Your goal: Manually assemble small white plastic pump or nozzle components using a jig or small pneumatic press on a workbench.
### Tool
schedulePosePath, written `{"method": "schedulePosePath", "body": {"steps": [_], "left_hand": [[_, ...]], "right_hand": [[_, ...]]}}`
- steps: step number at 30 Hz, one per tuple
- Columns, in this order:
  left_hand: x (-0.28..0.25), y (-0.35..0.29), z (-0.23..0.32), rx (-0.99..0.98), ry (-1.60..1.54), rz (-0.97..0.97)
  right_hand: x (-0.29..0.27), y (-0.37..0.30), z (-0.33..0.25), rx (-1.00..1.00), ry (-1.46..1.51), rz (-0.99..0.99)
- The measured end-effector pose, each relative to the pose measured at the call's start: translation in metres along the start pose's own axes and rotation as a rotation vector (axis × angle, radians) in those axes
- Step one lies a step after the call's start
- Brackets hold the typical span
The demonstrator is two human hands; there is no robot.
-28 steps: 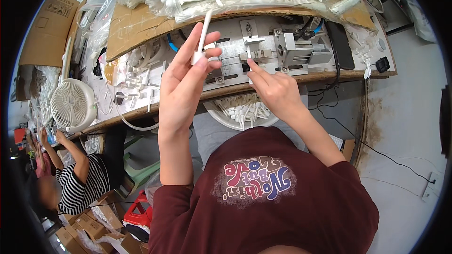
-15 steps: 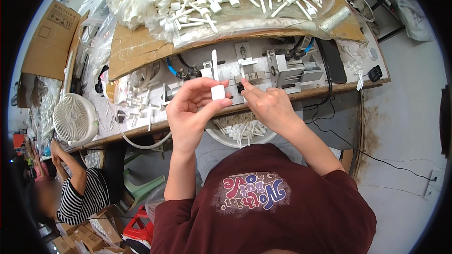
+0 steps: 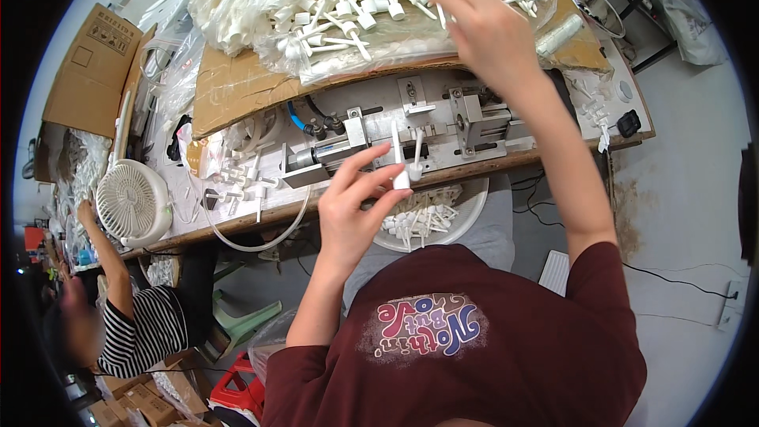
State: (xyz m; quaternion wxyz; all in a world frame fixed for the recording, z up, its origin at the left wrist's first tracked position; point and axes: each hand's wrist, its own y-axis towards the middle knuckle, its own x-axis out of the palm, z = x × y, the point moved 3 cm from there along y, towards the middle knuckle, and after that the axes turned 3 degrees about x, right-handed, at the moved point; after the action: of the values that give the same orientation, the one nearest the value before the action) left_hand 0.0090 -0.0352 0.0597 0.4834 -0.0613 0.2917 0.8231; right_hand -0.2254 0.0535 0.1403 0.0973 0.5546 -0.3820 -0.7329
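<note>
My left hand (image 3: 348, 217) is closed, pinching a white capped stick (image 3: 402, 180) by its cap, with the stick pointing away from me. Just beside its fingertips, another white capped stick (image 3: 417, 160) sits at the metal clamping fixture (image 3: 466, 130), its cap toward me. My right hand (image 3: 494, 35) is over the heap of white capped sticks (image 3: 368, 0) at the back of the bench. Its fingers are bent together at the heap's near right part, slightly blurred. A white stick shows by the fingertips, but whether they grip it is hidden.
The heap lies in clear plastic on a cardboard sheet (image 3: 229, 83). Below the bench edge, a white basin (image 3: 474, 209) holds more capped sticks. A white fan (image 3: 133, 202) and loose white pieces (image 3: 237, 186) are to the left. A co-worker in a striped shirt (image 3: 146, 328) sits beyond.
My right hand has left the fixture and moved up and away to the heap. My left hand has shifted right and nearer me, still holding its capped stick. Another capped stick now shows at the fixture.
</note>
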Motion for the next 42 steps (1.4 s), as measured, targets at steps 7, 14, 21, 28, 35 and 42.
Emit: {"method": "schedulePosePath", "body": {"steps": [7, 14, 21, 28, 35, 42], "left_hand": [[0.024, -0.01, -0.006, 0.125, 0.188, -0.12], [0.031, -0.018, -0.017, 0.101, 0.162, -0.153], [0.037, -0.013, -0.02, 0.165, 0.295, -0.069], [0.053, -0.004, -0.023, 0.272, 0.534, -0.023], [0.059, 0.002, -0.029, 0.296, 0.635, -0.075], [0.057, 0.007, -0.028, 0.22, 0.654, -0.128]], "right_hand": [[0.076, 0.056, 0.058, -0.286, -0.049, -0.064], [0.088, 0.061, 0.056, -0.108, 0.109, -0.276], [0.083, 0.058, 0.035, 0.175, 0.062, -0.439], [0.083, 0.056, 0.025, 0.159, 0.135, -0.401], [0.067, 0.031, 0.023, -0.058, 0.036, -0.223], [0.06, 0.043, 0.051, 0.241, 0.301, -0.209]]}}
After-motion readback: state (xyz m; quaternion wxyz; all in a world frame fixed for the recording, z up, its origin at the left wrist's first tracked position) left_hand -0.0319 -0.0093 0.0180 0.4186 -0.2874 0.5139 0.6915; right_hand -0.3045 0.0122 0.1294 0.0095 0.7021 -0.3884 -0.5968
